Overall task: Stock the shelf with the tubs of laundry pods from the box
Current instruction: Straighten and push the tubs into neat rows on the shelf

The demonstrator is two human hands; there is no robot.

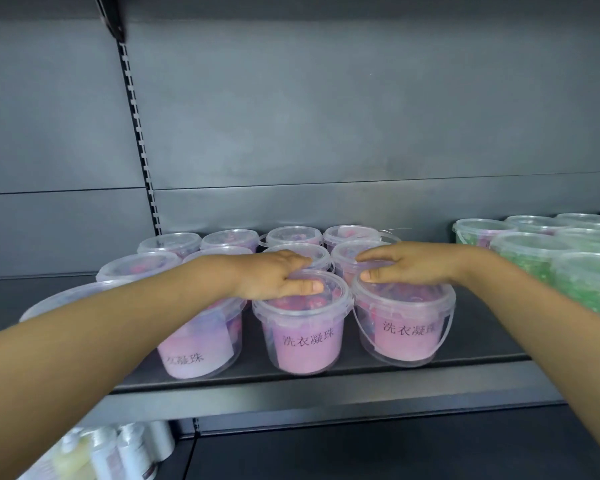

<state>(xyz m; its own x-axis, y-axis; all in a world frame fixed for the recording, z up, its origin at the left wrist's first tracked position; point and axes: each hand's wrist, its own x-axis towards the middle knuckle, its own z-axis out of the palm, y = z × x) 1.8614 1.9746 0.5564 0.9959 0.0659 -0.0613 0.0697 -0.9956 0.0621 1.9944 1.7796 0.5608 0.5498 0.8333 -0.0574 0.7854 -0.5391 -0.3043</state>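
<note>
Forearms (pixel 84 358) cross the shelf (pixel 326 379) edge. Left grip (pixel 274 277) clasps the pink pod tub (pixel 303 336) under it; right grip (pixel 406 266) lies flat-fingered on the neighbouring tub (pixel 404 336).

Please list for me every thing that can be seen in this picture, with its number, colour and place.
pink tubs: at least eleven, clear with pink contents, three rows on the shelf's left and middle; an arm hides part
green tubs: several, clear with green contents, shelf's right end, cut by the frame edge
shelf: one, dark grey, carries all tubs
back panel: one, grey, behind the shelf
slotted rail: one, black, upright at left
bottles: a few, pale, blurred, lower level at bottom left
left hand: one, grips the lid of the front middle tub
right hand: one, rests flat on the lid of the front right tub
</note>
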